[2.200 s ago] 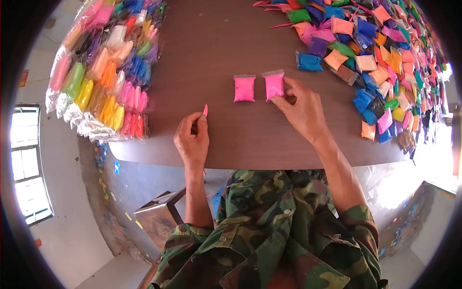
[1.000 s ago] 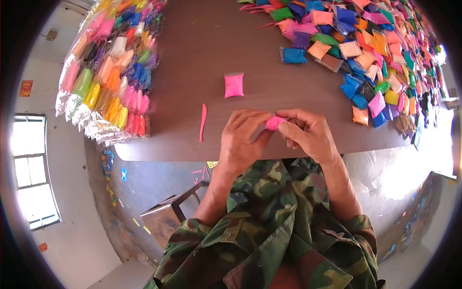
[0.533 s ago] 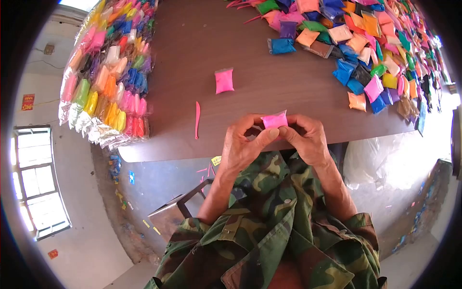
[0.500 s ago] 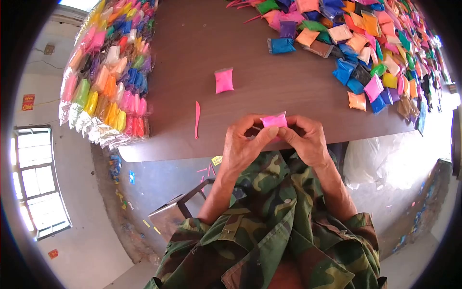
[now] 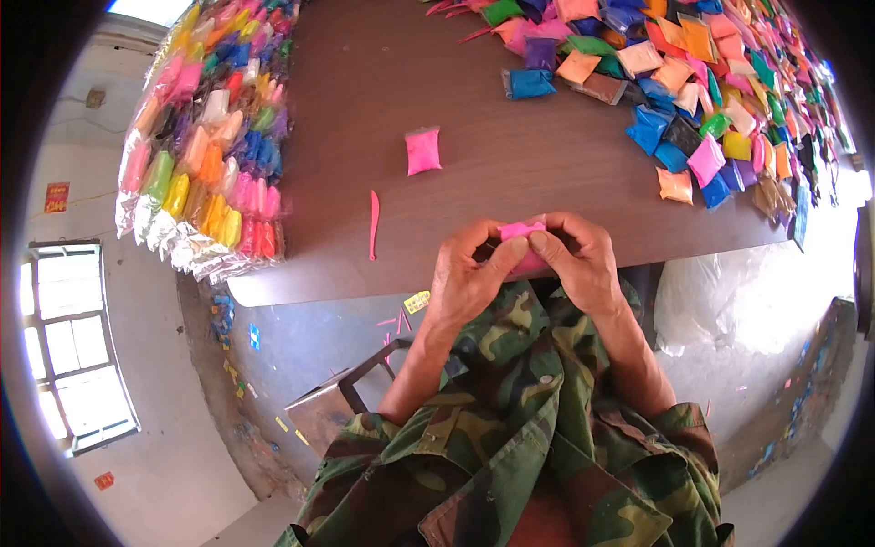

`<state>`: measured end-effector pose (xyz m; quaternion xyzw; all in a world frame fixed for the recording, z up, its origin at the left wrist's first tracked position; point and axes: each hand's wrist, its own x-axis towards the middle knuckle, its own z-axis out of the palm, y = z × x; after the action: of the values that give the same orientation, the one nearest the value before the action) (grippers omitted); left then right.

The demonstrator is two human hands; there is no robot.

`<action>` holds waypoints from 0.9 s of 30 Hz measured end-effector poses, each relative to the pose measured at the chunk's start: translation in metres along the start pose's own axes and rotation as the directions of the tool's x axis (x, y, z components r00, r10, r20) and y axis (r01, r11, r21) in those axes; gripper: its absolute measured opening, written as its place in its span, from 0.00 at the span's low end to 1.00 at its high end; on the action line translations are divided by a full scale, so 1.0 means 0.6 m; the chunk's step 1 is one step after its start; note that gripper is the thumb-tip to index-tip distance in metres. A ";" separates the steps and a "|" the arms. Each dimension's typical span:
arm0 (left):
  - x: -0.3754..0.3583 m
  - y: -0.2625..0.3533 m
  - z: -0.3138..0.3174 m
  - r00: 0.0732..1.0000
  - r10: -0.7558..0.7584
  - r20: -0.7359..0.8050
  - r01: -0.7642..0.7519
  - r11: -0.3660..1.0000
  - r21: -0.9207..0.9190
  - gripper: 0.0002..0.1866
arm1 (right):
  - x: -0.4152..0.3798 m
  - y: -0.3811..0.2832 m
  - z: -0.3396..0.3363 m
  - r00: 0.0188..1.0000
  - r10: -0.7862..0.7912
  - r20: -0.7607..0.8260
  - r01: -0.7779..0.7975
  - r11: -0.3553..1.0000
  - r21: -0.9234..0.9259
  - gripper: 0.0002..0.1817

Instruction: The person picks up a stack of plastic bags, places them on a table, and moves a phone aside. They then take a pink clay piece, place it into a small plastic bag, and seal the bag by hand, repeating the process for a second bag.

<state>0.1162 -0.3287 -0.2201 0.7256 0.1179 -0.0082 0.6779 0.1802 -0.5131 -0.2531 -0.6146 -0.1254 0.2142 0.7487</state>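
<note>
Between my two hands, near the table's front edge, is a small pink packet (image 5: 529,262). My left hand (image 5: 474,269) pinches it with thumb and fingers from the left. From the right, my right hand (image 5: 581,264) grips the same packet, the two thumbs close together on its face. Part of the packet is hidden behind the thumbs. Farther off on the table lies another pink packet (image 5: 423,150) in clear wrap. A thin pink plastic knife-like tool (image 5: 374,225) rests left of my hands.
Rows of bagged colourful packets (image 5: 210,155) are stacked along the table's left side. A large heap of loose coloured packets (image 5: 693,100) covers the right. Below the table edge stand a metal-framed stool (image 5: 333,406) and a white plastic bag (image 5: 702,305).
The pink packet has been turned or folded between my fingers, its upper part now lower and more of it showing beneath the thumbs. The view has shifted slightly.
</note>
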 end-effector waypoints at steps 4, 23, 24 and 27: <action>-0.003 -0.006 0.031 0.997 0.028 -0.071 -0.038 0.989 -0.145 0.17 | 0.003 0.001 0.008 0.990 -0.061 -0.127 0.055 0.997 -0.044 0.11; -0.012 -0.001 0.016 0.999 -0.020 -0.047 0.015 0.995 -0.100 0.13 | 0.004 -0.021 0.003 0.998 0.028 -0.064 -0.026 0.999 0.034 0.15; -0.013 -0.001 0.013 0.999 -0.016 -0.046 0.012 0.995 -0.099 0.14 | 0.001 -0.018 0.006 0.997 0.030 -0.069 -0.026 0.998 0.058 0.15; -0.014 -0.012 0.003 0.999 -0.010 -0.031 0.009 0.999 -0.047 0.13 | -0.002 -0.021 0.013 0.998 0.054 -0.036 -0.047 0.985 0.163 0.13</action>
<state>0.1072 -0.3314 -0.2257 0.7088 0.1323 0.0027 0.6929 0.1777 -0.5091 -0.2391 -0.5589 -0.0770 0.2304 0.7929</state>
